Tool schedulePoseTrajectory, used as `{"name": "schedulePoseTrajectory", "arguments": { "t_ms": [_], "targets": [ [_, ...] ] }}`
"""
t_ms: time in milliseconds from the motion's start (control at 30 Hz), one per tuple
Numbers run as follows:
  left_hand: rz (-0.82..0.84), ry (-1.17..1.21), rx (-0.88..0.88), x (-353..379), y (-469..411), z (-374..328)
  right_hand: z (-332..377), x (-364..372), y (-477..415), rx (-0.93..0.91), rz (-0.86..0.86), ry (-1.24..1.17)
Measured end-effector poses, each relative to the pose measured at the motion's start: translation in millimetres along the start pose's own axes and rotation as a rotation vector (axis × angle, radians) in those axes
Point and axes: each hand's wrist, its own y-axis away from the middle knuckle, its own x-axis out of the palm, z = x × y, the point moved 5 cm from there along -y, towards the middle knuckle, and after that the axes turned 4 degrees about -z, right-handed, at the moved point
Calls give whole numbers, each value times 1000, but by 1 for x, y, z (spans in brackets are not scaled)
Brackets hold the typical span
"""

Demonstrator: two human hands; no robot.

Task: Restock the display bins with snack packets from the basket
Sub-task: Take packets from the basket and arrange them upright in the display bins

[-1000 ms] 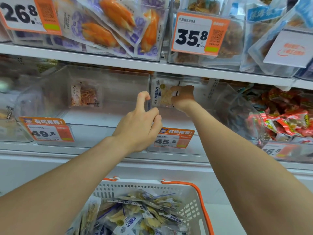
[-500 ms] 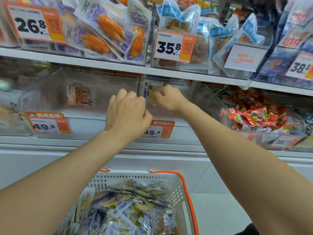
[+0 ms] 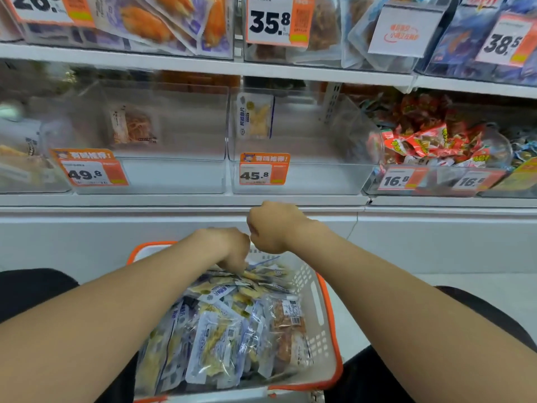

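A white basket with an orange rim (image 3: 327,298) sits in front of me, full of clear snack packets (image 3: 218,330) of yellow strips. My left hand (image 3: 229,248) bends down into its far end, fingertips touching the top packets. My right hand (image 3: 273,228) hovers over the basket's far rim with curled fingers, holding nothing. On the shelf above, the clear display bin (image 3: 308,175) tagged 45.8 holds one upright packet (image 3: 255,116) at its back. The bin (image 3: 174,175) tagged 49.8 to its left holds one packet of orange shreds (image 3: 132,126).
A bin of red-wrapped snacks (image 3: 427,141) tagged 16.8 stands to the right. The upper shelf (image 3: 174,61) carries full bins with price cards 35.8 and 38.5. A white shelf ledge (image 3: 174,205) runs between the bins and the basket.
Both hands have come down from the 45.8 bin to the basket. The packet the right hand held now stands alone in that bin. The left hand has dipped into the basket's packets.
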Motion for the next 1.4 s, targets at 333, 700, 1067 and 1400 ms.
{"name": "schedulePoseTrajectory", "arguments": {
  "t_ms": [333,700,1067,1400],
  "targets": [
    [234,-207,-7,90,-13,-3,5,53,10,-86,263,-20],
    [-85,-206,45,48,-23,21,2,51,-9,-96,315,-55],
    [-461,763,255,-83,36,66,-20,-7,-9,-2,358,-505],
    [-934,1055,62,-114,68,94,-28,-66,1,237,42,-1167]
  ]
}}
